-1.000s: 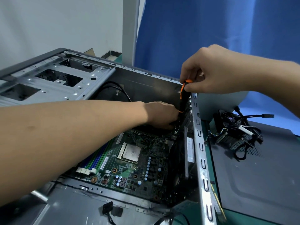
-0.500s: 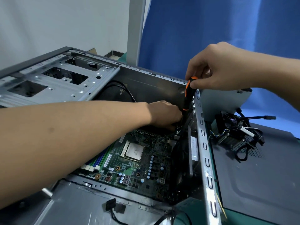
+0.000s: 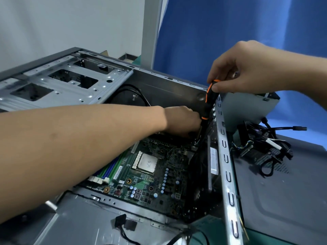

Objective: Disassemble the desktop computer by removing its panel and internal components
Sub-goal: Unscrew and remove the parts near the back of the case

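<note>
Desktop computer (image 3: pixel 177 92) is lying open mid-frame; screwdriver (image 3: pixel 210 101) is standing near-upright over mobo's (image 3: pixel 159 183) far-right corner. R hand (image 3: pixel 247 69) is pinching handle top; L hand (image 3: pixel 180 121) is sitting beside shaft, grip can't tell.

- Open case (image 3: pixel 227 174): room from above over the middle and near edge of the motherboard (image 3: pixel 159 183), around the CPU (image 3: pixel 146 162).
- Left forearm (image 3: pixel 79 147) lies across the board's left side.
- Far right corner crowded: left hand (image 3: pixel 182 121), screwdriver (image 3: pixel 209 103), right hand (image 3: pixel 247 68) pinching its top.
- Drive cage (image 3: pixel 58 85) roofs rear left.
- Side panel (image 3: pixel 283 200) flat at right: near part bare, cable bundle (image 3: pixel 261 147) at far end.
</note>
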